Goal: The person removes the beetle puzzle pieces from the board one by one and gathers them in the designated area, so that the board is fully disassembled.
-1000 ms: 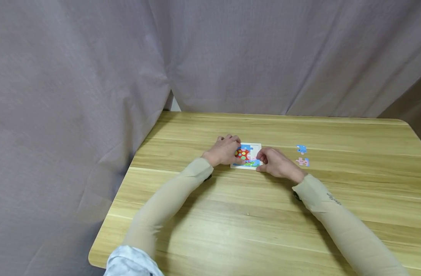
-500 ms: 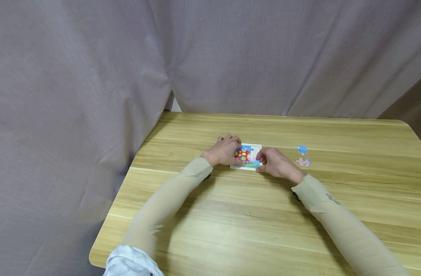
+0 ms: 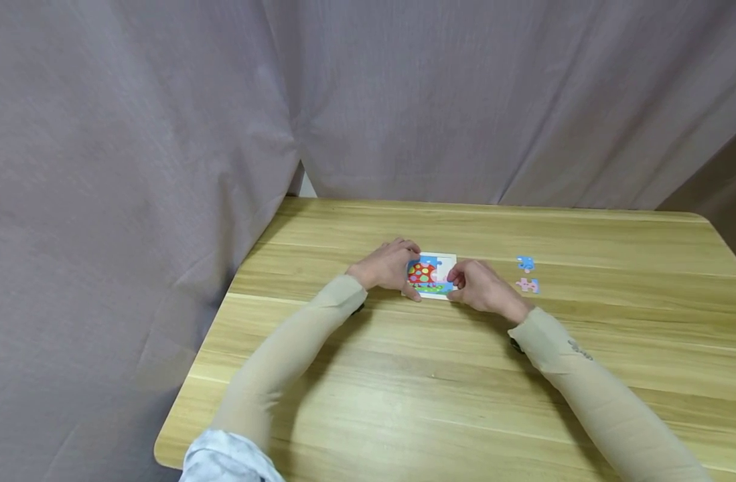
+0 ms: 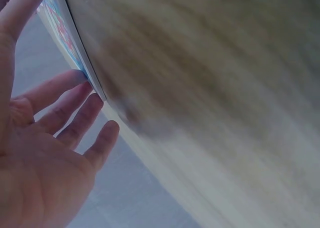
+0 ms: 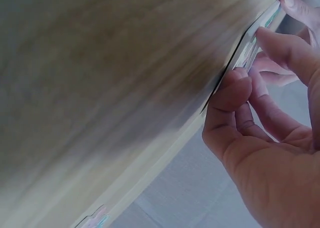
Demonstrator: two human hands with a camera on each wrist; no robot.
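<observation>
A small jigsaw board (image 3: 447, 266) with a white border lies on the wooden table, its fitted pieces showing a red spotted shape. Its upper right part is bare white. My left hand (image 3: 387, 264) grips the board's left side, fingers at the far edge and thumb at the near edge; the left wrist view shows fingertips against the rim. At the lower right, my right hand (image 3: 482, 286) pinches a blue, green and pink puzzle piece (image 3: 443, 286) with bent fingers, the thumb by the near right corner. The fingers partly cover that piece.
To the right lie two loose pieces on the table (image 3: 440, 375): a blue puzzle piece (image 3: 526, 263) and a pink and blue puzzle piece (image 3: 528, 286) nearer the person. A grey curtain (image 3: 404, 100) hangs behind the table and along its left side.
My left thumb has slid from over the board down to its near edge, uncovering more of the red spotted picture. The right hand stays at the lower right, nearly still.
</observation>
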